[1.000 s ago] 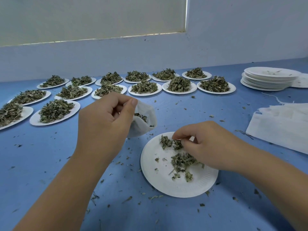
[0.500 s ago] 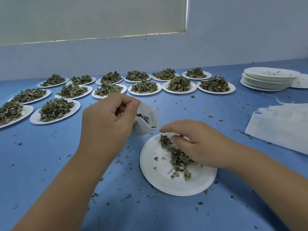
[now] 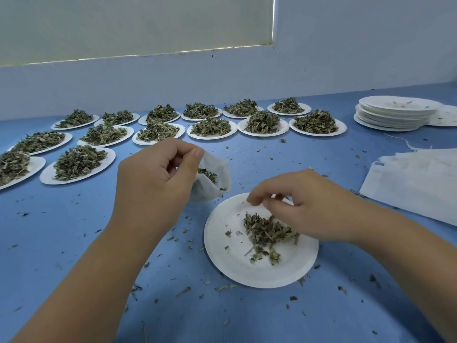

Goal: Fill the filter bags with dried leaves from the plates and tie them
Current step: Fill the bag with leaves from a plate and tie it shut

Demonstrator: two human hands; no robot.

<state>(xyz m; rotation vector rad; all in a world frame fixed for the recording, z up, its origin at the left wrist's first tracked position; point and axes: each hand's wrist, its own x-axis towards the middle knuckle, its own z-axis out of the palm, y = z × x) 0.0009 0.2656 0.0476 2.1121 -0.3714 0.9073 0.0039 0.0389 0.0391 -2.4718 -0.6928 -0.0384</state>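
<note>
My left hand (image 3: 158, 179) pinches the rim of a white filter bag (image 3: 215, 186) between thumb and fingers, holding it just above the blue table. The bag's mouth faces right and dark dried leaves show inside it. Just right of the bag lies a white paper plate (image 3: 262, 268) with a small heap of dried leaves (image 3: 267, 233). My right hand (image 3: 304, 206) hovers over the plate's far side with bent fingers pointing down. Its palm is above the heap, and I see no leaves between its fingertips.
Several paper plates heaped with dried leaves (image 3: 210, 125) stand in rows at the back and left. A stack of empty plates (image 3: 393, 115) is at the far right. Flat white filter bags (image 3: 415, 184) lie at the right edge. Leaf crumbs litter the blue table (image 3: 74, 231).
My right hand swept the scattered leaves on the plate toward the near right into one heap, then lifted its fingers. My left hand and the bag stayed in place.
</note>
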